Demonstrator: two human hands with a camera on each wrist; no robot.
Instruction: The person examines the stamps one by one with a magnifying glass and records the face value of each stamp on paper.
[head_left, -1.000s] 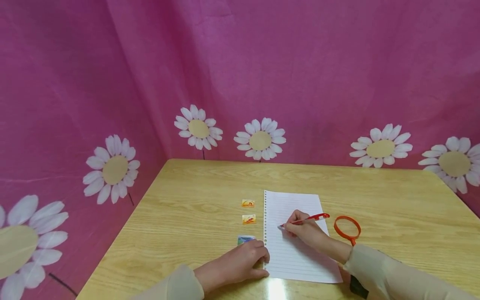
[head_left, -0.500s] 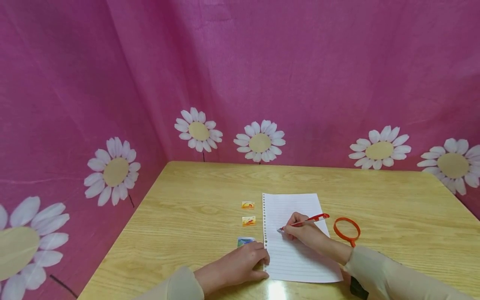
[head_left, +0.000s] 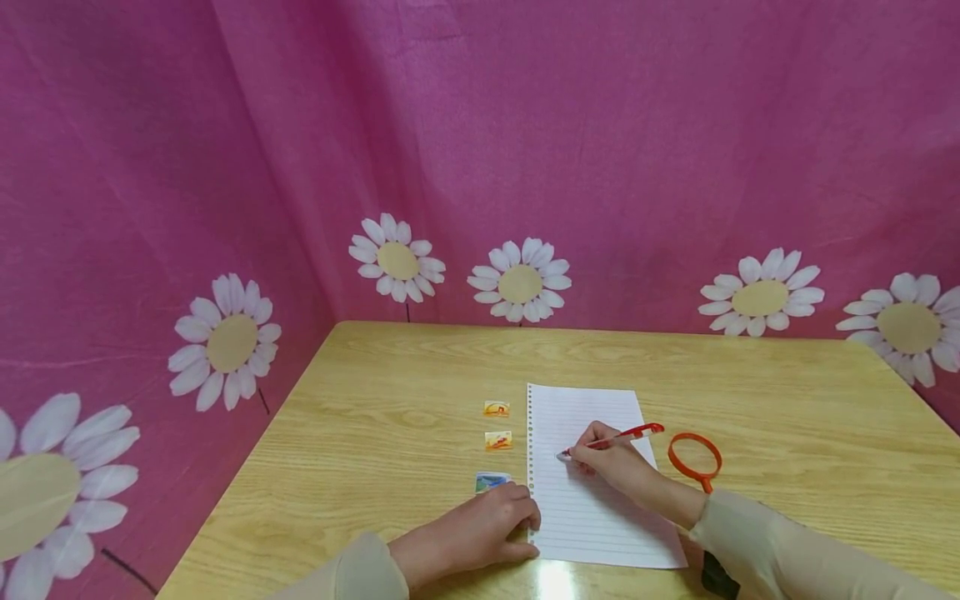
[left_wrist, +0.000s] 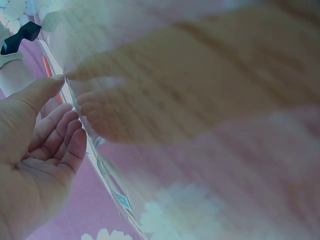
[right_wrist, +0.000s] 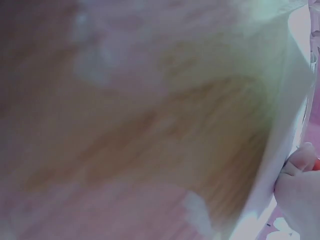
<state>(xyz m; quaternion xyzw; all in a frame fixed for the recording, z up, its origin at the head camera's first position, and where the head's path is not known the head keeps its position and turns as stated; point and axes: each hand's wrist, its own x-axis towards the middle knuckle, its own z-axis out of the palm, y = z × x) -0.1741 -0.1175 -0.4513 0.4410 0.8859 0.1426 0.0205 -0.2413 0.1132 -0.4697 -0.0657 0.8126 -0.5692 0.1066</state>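
Note:
A sheet of lined, hole-punched paper (head_left: pixel 585 517) lies on the table in the head view. My right hand (head_left: pixel 611 468) grips a red pen (head_left: pixel 639 432), its tip down at the upper-left part of the sheet. The writing, if any, is too small to tell. My left hand (head_left: pixel 483 523) rests at the paper's lower-left edge, fingers loosely bent and touching it. In the left wrist view the left thumb and fingertips (left_wrist: pixel 75 142) meet the tabletop edge-on. The right wrist view shows only part of the right hand (right_wrist: pixel 300 192).
Two small yellow-orange picture cards (head_left: pixel 498 441) lie left of the paper. A blue-green picture card (head_left: pixel 491 481) is partly covered by the left hand. Right of the paper, a red-rimmed magnifying glass (head_left: pixel 706 482) lies partly under the right forearm. Pink flowered cloth (head_left: pixel 600 167) surrounds the wooden table (head_left: pixel 375 417).
The right hand and pen make only slight shifts over the same spot on the sheet. My left hand stays put. The whole head view bobs a little.

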